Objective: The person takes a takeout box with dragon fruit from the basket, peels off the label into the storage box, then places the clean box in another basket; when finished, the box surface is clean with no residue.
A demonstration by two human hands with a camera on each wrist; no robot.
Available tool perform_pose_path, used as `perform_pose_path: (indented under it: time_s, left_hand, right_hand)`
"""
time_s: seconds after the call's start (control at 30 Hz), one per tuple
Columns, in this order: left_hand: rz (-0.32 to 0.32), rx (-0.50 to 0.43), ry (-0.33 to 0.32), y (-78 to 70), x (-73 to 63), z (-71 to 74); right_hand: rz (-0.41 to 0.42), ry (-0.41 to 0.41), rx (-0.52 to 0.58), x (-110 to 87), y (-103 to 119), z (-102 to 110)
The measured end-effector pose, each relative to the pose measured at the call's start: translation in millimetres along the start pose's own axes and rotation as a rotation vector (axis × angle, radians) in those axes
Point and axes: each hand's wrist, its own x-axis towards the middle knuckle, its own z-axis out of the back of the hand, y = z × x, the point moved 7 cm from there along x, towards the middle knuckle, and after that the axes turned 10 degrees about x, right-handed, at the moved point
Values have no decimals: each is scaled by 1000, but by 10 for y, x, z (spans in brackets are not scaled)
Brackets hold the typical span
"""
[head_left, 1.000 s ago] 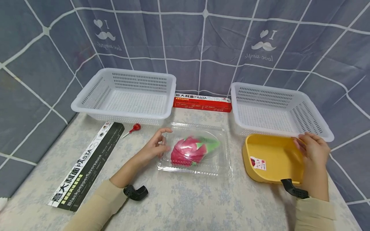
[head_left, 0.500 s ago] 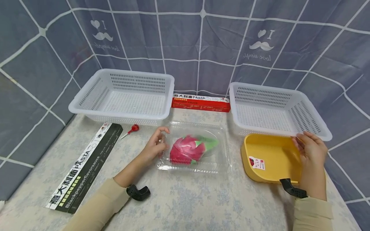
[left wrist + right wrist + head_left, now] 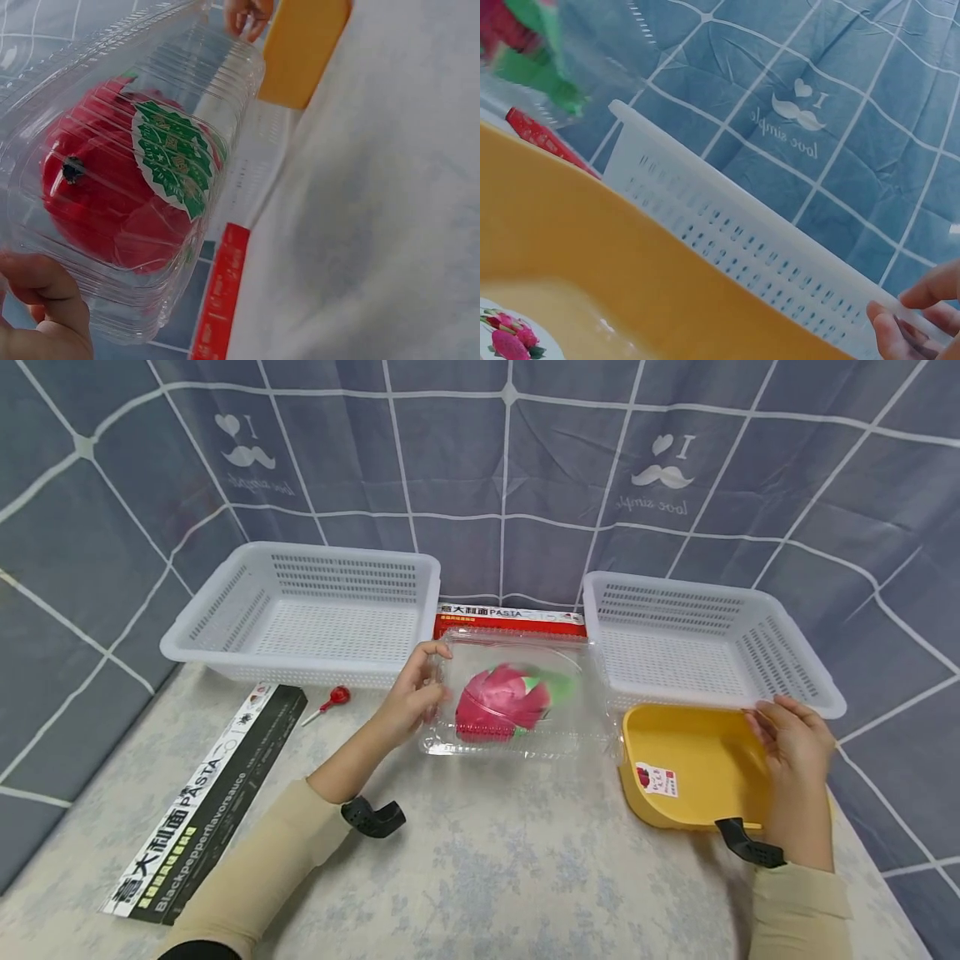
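Note:
In the head view my left hand grips the left edge of a clear plastic clamshell box, raised off the table. Inside it lies a pink dragon fruit with green tips; the left wrist view shows a green-and-white label on that side. My right hand is at the near right corner of the right white basket. Thumb and fingers pinch the basket's rim in the right wrist view. Just below that hand stands a yellow tub with a small sticker.
Another white slotted basket stands at the back left. A red pasta box lies between the baskets, partly behind the clamshell. On the left are a black-and-white pasta box and a red lollipop. A tiled-pattern curtain closes the back.
My left hand has lifted the clamshell with the dragon fruit off the table, up and away from me. My right hand stays at the basket's rim. The head view has shifted slightly.

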Motion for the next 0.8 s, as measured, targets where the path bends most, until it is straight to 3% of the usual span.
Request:
perform_pose_path:
  time_s: [0.5,0.8]
  left_hand:
    - [-54,-92,40,-359,650,-148]
    - [-56,-146,65,-533,961,-400]
  right_hand:
    - [-2,-5,35,-4,-3,14]
    - [-6,-12,22,4,5,6]
